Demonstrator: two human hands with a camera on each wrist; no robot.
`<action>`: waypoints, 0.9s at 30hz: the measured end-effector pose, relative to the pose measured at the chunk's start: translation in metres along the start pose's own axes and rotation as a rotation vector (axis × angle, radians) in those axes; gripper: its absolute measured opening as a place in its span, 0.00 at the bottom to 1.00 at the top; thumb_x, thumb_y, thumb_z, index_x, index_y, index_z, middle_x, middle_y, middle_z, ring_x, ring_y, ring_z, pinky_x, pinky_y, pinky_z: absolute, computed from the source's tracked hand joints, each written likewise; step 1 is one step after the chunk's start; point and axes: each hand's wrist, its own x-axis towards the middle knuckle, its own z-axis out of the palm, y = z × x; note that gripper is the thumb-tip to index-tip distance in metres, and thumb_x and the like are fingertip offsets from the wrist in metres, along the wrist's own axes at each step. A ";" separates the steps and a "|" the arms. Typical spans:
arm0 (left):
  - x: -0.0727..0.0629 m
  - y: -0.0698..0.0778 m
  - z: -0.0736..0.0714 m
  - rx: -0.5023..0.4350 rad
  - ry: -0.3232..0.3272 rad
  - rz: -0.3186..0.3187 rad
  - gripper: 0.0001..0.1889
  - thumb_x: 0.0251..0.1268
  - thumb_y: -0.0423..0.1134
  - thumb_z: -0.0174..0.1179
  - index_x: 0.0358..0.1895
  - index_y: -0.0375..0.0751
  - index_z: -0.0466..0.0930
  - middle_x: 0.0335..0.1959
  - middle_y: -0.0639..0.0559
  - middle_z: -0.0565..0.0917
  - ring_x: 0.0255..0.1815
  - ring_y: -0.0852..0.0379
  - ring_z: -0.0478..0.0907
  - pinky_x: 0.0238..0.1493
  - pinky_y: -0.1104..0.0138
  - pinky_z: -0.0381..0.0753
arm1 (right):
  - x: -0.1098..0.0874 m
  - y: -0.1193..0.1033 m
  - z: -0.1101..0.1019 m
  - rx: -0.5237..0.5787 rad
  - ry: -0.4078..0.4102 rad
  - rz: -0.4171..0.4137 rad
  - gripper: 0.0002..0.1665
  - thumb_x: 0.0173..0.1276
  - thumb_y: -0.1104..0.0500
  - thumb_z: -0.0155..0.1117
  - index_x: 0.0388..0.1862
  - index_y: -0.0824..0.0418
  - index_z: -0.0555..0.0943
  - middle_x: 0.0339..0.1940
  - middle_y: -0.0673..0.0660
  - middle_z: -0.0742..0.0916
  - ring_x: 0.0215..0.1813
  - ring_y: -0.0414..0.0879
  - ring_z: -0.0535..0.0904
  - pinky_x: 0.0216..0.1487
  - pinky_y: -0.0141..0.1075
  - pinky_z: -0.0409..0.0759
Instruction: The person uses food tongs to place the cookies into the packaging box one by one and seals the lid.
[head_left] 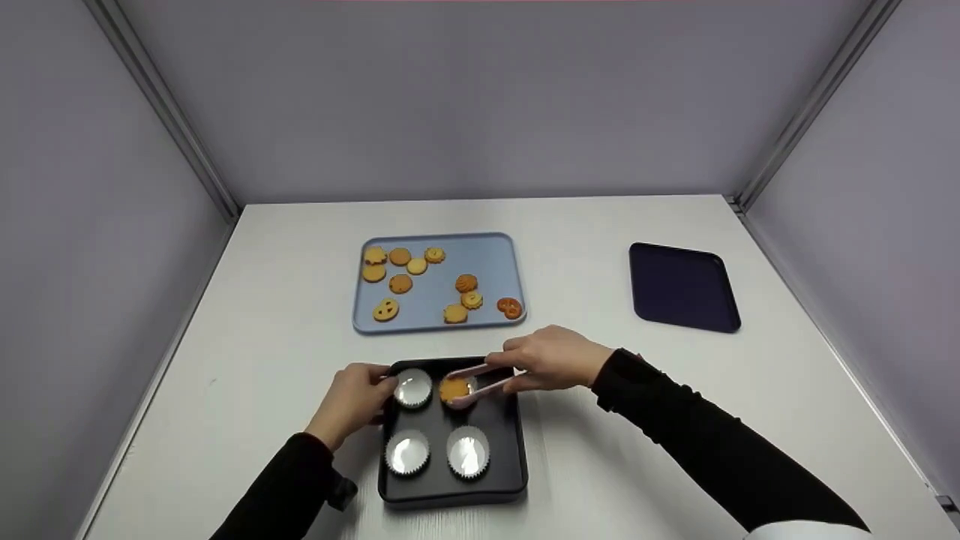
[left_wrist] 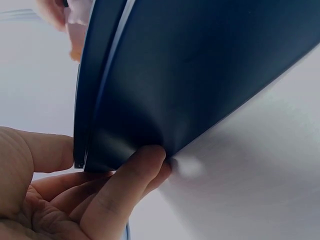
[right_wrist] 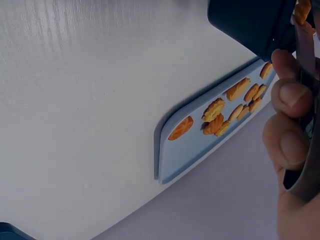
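Note:
My left hand grips the upper left corner of a black box, thumb at the rim and fingers against its side in the left wrist view. Foil cups sit in the box, one per corner. My right hand holds pale pink tongs that reach over the box's far right cup. Between their tips is an orange-brown cookie, overlapping that cup in the head view. The right wrist view shows the fingers curled around the dark handle part of the tongs.
Beyond the box lies a light blue tray with several cookies and a pretzel-shaped one. A dark navy tray rests at the right on the white table. Grey walls enclose the back and sides.

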 end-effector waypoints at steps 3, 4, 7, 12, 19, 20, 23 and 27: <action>-0.001 0.001 -0.001 0.012 -0.003 0.009 0.15 0.75 0.35 0.57 0.57 0.35 0.85 0.30 0.46 0.83 0.27 0.57 0.79 0.29 0.65 0.86 | 0.001 -0.002 0.002 -0.050 0.000 0.000 0.24 0.70 0.43 0.68 0.59 0.53 0.82 0.35 0.49 0.83 0.24 0.42 0.77 0.25 0.41 0.78; -0.001 0.001 -0.001 0.015 -0.003 0.011 0.15 0.75 0.35 0.57 0.57 0.35 0.85 0.29 0.46 0.83 0.27 0.57 0.79 0.29 0.65 0.86 | 0.001 -0.002 0.002 -0.067 -0.003 0.000 0.24 0.71 0.42 0.68 0.58 0.53 0.82 0.35 0.49 0.83 0.24 0.43 0.77 0.24 0.40 0.78; -0.002 0.001 -0.001 0.015 -0.004 0.015 0.15 0.75 0.35 0.57 0.59 0.35 0.85 0.29 0.47 0.82 0.27 0.57 0.79 0.29 0.65 0.86 | 0.001 -0.003 0.002 -0.095 -0.014 0.007 0.23 0.71 0.42 0.68 0.58 0.53 0.82 0.35 0.49 0.82 0.23 0.43 0.77 0.23 0.40 0.77; -0.003 0.001 -0.001 0.008 -0.005 0.021 0.16 0.75 0.35 0.57 0.59 0.35 0.84 0.30 0.46 0.83 0.28 0.56 0.80 0.29 0.64 0.86 | 0.002 -0.004 0.003 -0.085 -0.029 0.022 0.23 0.71 0.42 0.67 0.57 0.53 0.82 0.34 0.49 0.82 0.23 0.43 0.75 0.23 0.40 0.76; -0.003 0.001 -0.001 0.019 0.001 0.028 0.15 0.74 0.35 0.58 0.57 0.35 0.85 0.31 0.46 0.84 0.28 0.55 0.80 0.28 0.66 0.85 | 0.002 -0.004 -0.001 -0.045 -0.004 0.054 0.22 0.70 0.43 0.69 0.56 0.53 0.81 0.34 0.50 0.82 0.23 0.43 0.76 0.23 0.41 0.77; -0.003 0.001 -0.001 0.026 0.004 0.030 0.15 0.74 0.35 0.58 0.57 0.35 0.85 0.31 0.47 0.84 0.28 0.56 0.80 0.28 0.66 0.85 | 0.002 -0.004 -0.001 -0.053 0.003 0.052 0.22 0.70 0.44 0.70 0.56 0.53 0.81 0.33 0.50 0.82 0.22 0.43 0.75 0.22 0.41 0.76; -0.002 0.000 0.000 0.033 0.012 0.032 0.16 0.73 0.35 0.58 0.59 0.34 0.84 0.32 0.47 0.85 0.28 0.56 0.81 0.28 0.66 0.85 | 0.004 -0.005 0.000 -0.084 0.015 0.044 0.22 0.70 0.43 0.69 0.56 0.53 0.80 0.33 0.50 0.82 0.22 0.43 0.75 0.21 0.40 0.75; -0.003 0.000 0.000 0.021 0.013 0.035 0.15 0.74 0.34 0.58 0.58 0.34 0.85 0.33 0.47 0.86 0.28 0.55 0.82 0.28 0.65 0.85 | 0.006 -0.007 0.002 -0.101 0.006 0.047 0.23 0.71 0.41 0.68 0.55 0.53 0.80 0.33 0.50 0.82 0.22 0.44 0.76 0.21 0.41 0.76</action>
